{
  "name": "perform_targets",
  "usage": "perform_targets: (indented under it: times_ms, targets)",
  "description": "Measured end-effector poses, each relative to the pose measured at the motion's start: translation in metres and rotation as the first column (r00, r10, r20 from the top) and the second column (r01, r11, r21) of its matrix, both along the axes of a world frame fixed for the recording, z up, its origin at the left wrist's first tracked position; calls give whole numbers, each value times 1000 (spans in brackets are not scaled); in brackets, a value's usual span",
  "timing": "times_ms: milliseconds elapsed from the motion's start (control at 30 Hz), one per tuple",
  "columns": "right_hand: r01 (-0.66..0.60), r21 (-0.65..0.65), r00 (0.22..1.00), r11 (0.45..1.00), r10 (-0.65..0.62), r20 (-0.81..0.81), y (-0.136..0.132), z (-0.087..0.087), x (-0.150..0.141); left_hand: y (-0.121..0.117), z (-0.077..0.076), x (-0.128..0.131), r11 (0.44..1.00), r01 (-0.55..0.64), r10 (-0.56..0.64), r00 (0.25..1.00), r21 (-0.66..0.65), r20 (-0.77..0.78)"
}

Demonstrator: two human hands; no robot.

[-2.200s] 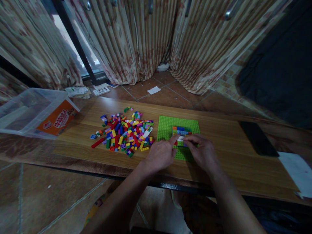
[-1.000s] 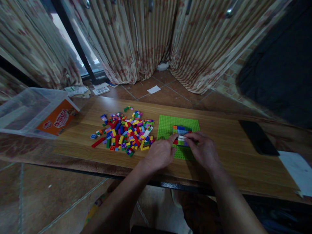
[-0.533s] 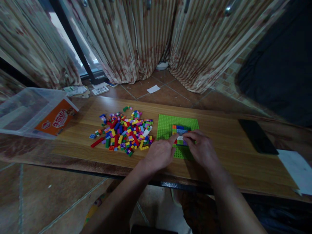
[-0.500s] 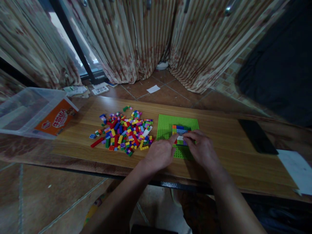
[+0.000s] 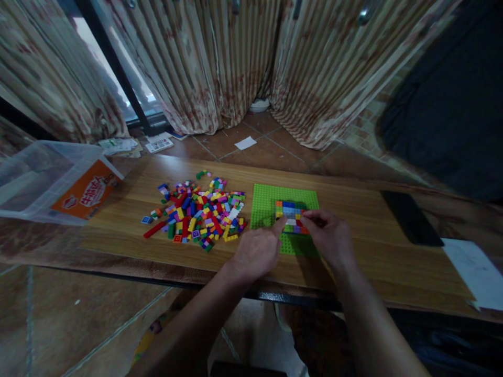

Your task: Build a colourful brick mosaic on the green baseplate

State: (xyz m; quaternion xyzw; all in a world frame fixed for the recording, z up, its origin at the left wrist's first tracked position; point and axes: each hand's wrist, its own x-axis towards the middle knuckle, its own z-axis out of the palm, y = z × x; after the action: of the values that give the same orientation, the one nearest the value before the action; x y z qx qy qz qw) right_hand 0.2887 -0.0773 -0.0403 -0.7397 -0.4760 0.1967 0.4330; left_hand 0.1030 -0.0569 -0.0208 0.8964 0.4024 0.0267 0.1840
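A low patchwork of coloured toy building bricks (image 5: 290, 211) sits on the green studded baseplate (image 5: 262, 204). Blue bricks run along its far side, with white, red and purple ones nearer me. My left hand (image 5: 259, 250) rests at its left edge, the index finger stretched onto the bricks and the other fingers curled under; what those fingers hold, if anything, is hidden. At the right edge, the thumb and index finger of my right hand (image 5: 330, 235) are pinched on a small reddish brick, mostly covered by the fingertips. Whether that brick is joined to the others I cannot tell.
Left of the baseplate lies a spread heap of loose bricks (image 5: 196, 209). A clear plastic tub (image 5: 35, 173) with an orange label stands at the table's left end. On the right are a dark phone-like slab (image 5: 411, 217) and a white sheet (image 5: 477, 269).
My right hand has shifted from the white brick near the middle to the right edge, uncovering more of the patchwork. My left index finger stays at the left side. The view has shifted slightly.
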Motion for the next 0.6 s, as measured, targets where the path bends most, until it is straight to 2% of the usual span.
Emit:
perform_targets:
  times_ms: [300,600]
  targets:
    - [-25,-28,997,999,27,76,2,-3,-2,-5,10,5,1000,21,-19,994,13,-104]
    - [-30,-28,999,999,30,19,7,-8,-2,-8,14,11,999,27,-19,984,43,-179]
